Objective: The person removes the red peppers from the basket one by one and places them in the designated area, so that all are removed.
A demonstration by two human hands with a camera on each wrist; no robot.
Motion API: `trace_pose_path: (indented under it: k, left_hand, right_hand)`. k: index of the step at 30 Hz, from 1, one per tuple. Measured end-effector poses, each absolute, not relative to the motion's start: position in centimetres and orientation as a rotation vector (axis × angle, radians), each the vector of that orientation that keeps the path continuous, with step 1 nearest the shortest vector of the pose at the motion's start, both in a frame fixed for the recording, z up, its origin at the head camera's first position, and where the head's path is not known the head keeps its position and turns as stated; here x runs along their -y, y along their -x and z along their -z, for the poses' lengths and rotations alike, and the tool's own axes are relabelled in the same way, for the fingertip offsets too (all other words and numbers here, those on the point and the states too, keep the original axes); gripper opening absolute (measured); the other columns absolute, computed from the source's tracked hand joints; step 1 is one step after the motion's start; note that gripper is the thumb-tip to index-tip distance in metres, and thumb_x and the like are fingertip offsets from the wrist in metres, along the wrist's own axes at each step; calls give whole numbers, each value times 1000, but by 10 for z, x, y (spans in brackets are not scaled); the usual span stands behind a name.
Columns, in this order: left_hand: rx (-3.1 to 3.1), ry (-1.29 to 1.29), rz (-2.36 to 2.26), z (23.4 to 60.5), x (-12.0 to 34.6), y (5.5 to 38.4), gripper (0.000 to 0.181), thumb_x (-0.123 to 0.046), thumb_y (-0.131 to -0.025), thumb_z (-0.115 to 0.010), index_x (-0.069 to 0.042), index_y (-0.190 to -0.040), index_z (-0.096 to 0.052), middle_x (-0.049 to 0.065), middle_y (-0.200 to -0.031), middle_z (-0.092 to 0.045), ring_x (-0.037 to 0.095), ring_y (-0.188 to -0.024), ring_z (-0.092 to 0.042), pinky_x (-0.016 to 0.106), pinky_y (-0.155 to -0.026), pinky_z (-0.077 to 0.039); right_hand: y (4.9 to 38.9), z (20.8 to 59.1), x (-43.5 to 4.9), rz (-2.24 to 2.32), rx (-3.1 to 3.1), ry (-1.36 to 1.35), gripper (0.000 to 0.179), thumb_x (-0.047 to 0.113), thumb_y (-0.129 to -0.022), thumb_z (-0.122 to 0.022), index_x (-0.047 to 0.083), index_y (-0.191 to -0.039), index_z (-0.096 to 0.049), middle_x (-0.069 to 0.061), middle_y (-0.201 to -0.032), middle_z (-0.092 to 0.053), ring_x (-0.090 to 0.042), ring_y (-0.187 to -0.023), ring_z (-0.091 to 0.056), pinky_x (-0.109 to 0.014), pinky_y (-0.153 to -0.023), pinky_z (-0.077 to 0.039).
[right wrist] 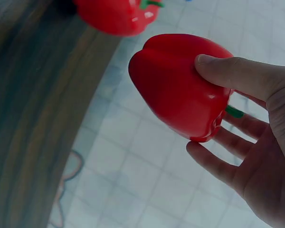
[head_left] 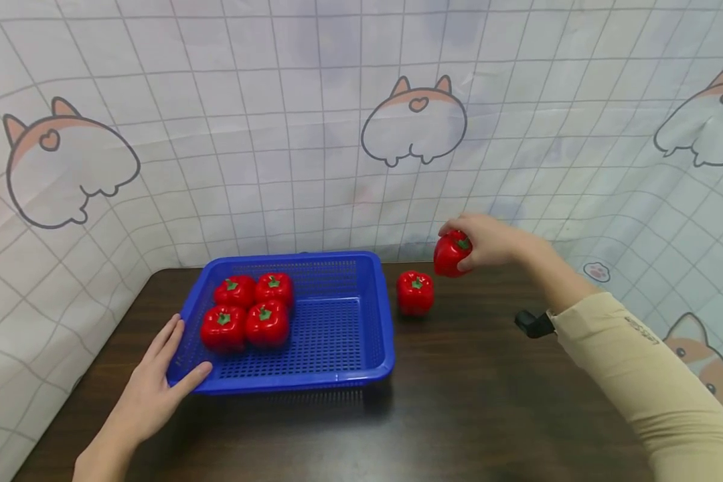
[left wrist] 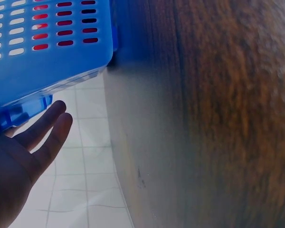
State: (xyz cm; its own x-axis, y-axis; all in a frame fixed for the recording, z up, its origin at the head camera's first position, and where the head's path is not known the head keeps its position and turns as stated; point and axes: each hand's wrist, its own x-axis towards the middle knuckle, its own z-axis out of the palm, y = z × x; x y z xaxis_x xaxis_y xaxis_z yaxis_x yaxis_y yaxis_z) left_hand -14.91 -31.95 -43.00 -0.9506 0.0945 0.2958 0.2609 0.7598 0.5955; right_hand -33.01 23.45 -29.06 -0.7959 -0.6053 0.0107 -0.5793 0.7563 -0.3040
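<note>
Right hand grips a red pepper near the table's back edge, beside a second pepper. Hands well apart — left hand, fingers straight, touches blue basket.

A dark, wood-grained tabletop was backed by a pale, creased backdrop ruled with grey grid lines. Three cartoon animal rumps were printed across it — the rightmost cut off — with a paw print and dog's face shown at right.
</note>
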Motion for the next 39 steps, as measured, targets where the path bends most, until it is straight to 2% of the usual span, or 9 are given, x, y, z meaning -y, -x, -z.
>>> trace_pose_path:
  k: [5, 13, 21, 39]
  left_hand:
    - [2712, 271, 967, 430, 320, 149, 88, -35, -97, -71, 0, -162, -24, 14, -170, -15, 54, -146, -24, 76, -108, -23]
    - [2700, 273, 973, 431, 319, 150, 88, -35, -96, -72, 0, -161, -24, 14, -170, -15, 54, -147, -23, 76, -109, -23]
    - [2696, 276, 997, 431, 319, 150, 87, -34, -97, -72, 0, -162, -24, 14, -170, -15, 53, -148, -21, 76, -109, -22]
    - [2690, 279, 1018, 431, 320, 151, 87, -32, -97, -72, -2, -162, -23, 13, -170, -15, 51, -149, -20, 76, -110, -21]
  right_hand:
    - [333, 308, -246, 463, -2841, 892, 62, 2, -76, -85, -2, -132, -58, -17, -124, -64, -37, -112, -59, -53, -87, -57]
    - [336, 332, -252, 513, -2806, 899, 56, 0, -78, -82, -3, -129, -60, -16, -123, -65, -38, -113, -59, -56, -90, -54]
    - [334, 346, -249, 518, -2752, 890, 52, -1, -78, -83, 0, -125, -62, -12, -120, -66, -34, -111, -60, -52, -90, -56]
    - [337, 368, -239, 457, -2695, 875, 58, 4, -83, -82, -2, -136, -58, -17, -134, -60, -37, -122, -57, -54, -99, -51]
